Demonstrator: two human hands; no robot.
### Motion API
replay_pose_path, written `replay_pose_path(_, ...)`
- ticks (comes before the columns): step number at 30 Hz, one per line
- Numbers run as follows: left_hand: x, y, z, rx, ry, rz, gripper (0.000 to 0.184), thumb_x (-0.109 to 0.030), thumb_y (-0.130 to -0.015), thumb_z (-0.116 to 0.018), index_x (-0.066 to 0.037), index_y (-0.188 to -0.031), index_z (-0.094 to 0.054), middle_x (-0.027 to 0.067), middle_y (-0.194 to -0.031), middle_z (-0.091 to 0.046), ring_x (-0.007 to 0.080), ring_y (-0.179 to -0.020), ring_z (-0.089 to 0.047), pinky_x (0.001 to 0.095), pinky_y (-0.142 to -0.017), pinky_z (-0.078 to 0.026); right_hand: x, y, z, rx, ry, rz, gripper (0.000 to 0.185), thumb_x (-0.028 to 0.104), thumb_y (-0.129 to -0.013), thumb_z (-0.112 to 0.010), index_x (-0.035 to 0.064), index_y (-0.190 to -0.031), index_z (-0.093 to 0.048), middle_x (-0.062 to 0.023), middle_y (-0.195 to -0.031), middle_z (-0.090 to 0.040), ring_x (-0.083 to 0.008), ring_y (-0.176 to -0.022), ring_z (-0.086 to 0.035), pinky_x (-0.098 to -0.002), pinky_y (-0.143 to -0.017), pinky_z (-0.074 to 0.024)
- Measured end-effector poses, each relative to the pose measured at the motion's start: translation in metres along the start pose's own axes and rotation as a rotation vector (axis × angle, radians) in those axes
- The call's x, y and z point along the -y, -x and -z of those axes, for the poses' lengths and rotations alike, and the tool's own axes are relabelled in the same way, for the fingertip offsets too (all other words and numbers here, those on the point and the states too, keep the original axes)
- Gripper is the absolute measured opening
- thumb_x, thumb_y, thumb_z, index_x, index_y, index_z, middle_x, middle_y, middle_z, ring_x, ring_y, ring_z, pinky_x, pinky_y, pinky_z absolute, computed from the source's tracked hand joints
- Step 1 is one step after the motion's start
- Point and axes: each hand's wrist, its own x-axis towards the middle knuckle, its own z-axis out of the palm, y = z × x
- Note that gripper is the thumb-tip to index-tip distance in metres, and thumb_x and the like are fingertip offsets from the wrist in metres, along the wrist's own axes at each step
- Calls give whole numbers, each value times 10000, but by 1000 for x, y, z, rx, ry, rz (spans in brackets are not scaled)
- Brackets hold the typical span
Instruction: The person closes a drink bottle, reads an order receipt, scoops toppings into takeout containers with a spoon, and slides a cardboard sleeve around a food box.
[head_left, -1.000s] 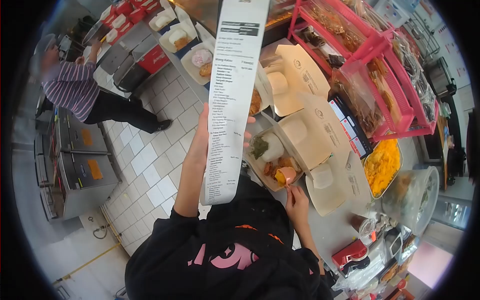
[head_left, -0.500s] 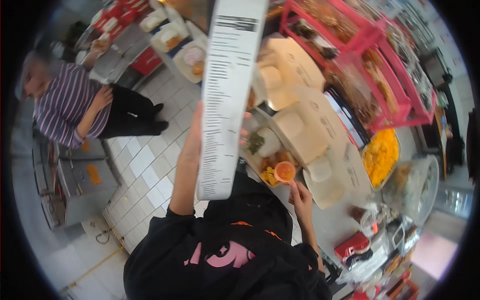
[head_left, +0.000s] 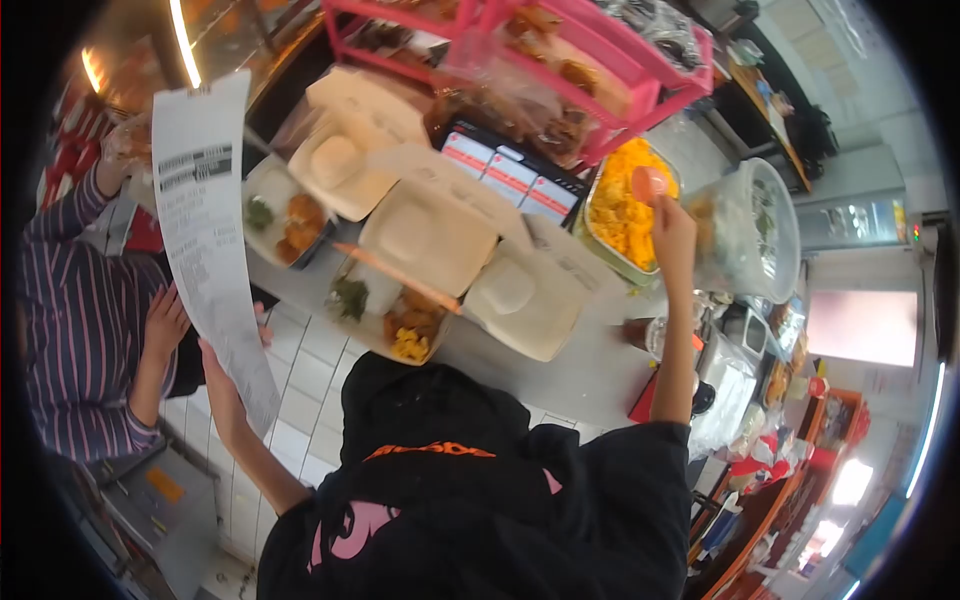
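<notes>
Our right hand (head_left: 676,228) pinches the orange scoop (head_left: 650,184) at the scrambled-egg tray (head_left: 608,259) — our left hand (head_left: 223,392), farther from it, grips the long receipt (head_left: 207,240).

1. Pale square tiles (head_left: 300,395) with dark joints cover the floor.
2. A grey worktop (head_left: 590,390) crosses the middle.
3. At lower left stands a grey metal cabinet (head_left: 190,500) bearing an orange label (head_left: 164,485).
4. On the right, a pale wall (head_left: 865,265) surrounds a bright pinkish rectangular panel (head_left: 862,328).
5. A strip light (head_left: 185,42) glows at upper left; a white tube light (head_left: 927,430) shines at far right.
</notes>
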Motion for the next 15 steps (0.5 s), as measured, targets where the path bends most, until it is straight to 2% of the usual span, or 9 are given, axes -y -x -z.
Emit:
replay_pose_path(1, 3, 3, -8, 29, -30, -21, 625, -502, -929, -195, 8, -1233, -388, 152, -1084, -572, 178, -822, -562, 298, -731, -425, -17, -9, -11, 36, 234, 79, 145, 111, -849, -485, 8, -790, -568, -135, -714, -614, -288, -662, -610, -393, -564, -452)
replay_pose_path(3, 4, 9, -34, 98, -165, -138, 607, -494, -928, -213, 16, -1215, -375, 175, -1082, -565, 201, -820, -574, 319, -734, -439, -34, -25, -36, 183, 346, 23, 84, 59, -783, -498, 22, -777, -573, -172, -739, -609, -332, -709, -609, -425, -580, -469)
replay_pose_path(4, 3, 10, -49, 90, -169, -143, 602, -495, -925, -234, 23, -1206, -359, 190, -1073, -563, 218, -808, -580, 323, -723, -445, -41, -29, -51, 175, 347, 23, 84, 59, -783, -498, 22, -777, -573, -172, -739, -609, -332, -709, -609, -425, -580, -469)
replay_pose_path(6, -2, 10, -72, 78, -205, -153, 598, -490, -929, -206, 15, -1187, -397, 181, -1064, -562, 214, -813, -572, 313, -723, -444, -48, -35, -77, 483, 362, 53, 149, 52, -733, -522, 28, -877, -553, -147, -788, -591, -330, -730, -595, -397, -604, -480)
replay_pose_path(7, -3, 8, -79, 65, -243, -157, 603, -485, -933, -178, 8, -1168, -435, 172, -1056, -560, 209, -818, -564, 303, -723, -444, -48, -34, -85, 480, 358, 56, 149, 52, -733, -522, 28, -877, -553, -147, -788, -591, -330, -730, -595, -397, -604, -480)
replay_pose_path(8, -3, 6, -83, 104, -239, -169, 587, -475, -937, -192, 14, -1192, -391, 178, -1057, -560, 221, -813, -564, 320, -724, -448, -42, -29, -90, 409, 256, 118, 179, 32, -721, -523, 18, -898, -548, -156, -826, -583, -328, -772, -589, -396, -614, -480)
replay_pose_path(11, -3, 3, -92, 169, -241, -141, 594, -486, -933, -204, 19, -1183, -394, 185, -1058, -559, 223, -808, -565, 328, -718, -452, -36, -28, -88, 478, 179, 113, 256, -9, -698, -523, 11, -952, -550, -169, -909, -550, -317, -851, -566, -384, -638, -480)
replay_pose_path(14, -6, 1, -108, 222, -207, -86, 606, -498, -927, -228, 26, -1182, -392, 197, -1057, -562, 228, -810, -573, 331, -723, -452, -45, -25, -92, 595, 211, 231, 270, 24, -702, -540, 39, -970, -567, -138, -871, -552, -302, -820, -574, -384, -626, -479)
replay_pose_path(15, -8, 0, -114, 232, -179, -72, 607, -498, -925, -245, 30, -1190, -386, 204, -1054, -566, 233, -817, -581, 329, -734, -449, -40, -22, -94, 603, 539, 531, 243, 38, -704, -540, 49, -944, -574, -125, -849, -556, -287, -813, -578, -375, -613, -480)
